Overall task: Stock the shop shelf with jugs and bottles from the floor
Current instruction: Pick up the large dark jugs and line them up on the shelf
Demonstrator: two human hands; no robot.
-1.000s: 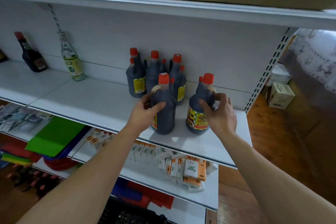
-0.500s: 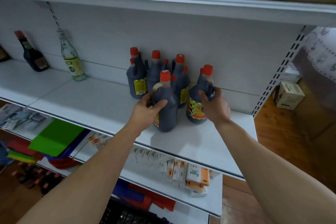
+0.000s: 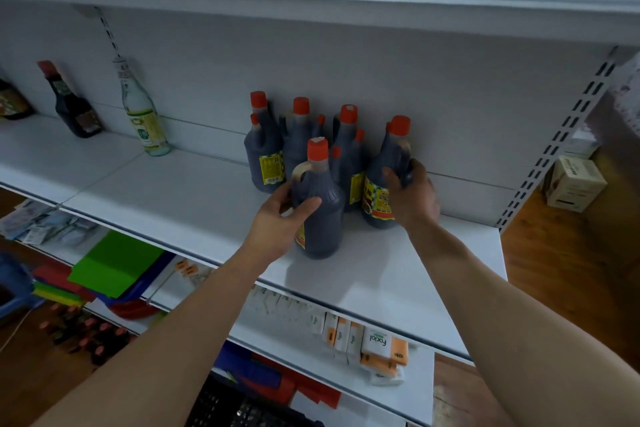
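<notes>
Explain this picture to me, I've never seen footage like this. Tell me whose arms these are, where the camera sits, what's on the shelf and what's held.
No machine here: these are a person's bare arms, filmed by one camera worn on their head, looking forward and down. On the shelf stand dark red-capped jugs at the back, with a clear bottle and a dark bottle further left. The left hand grips the front jug; the right hand grips the right jug.

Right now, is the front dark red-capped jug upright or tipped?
Upright: the dark red-capped plastic jug stands base-down on the white shelf, cap up.
</notes>
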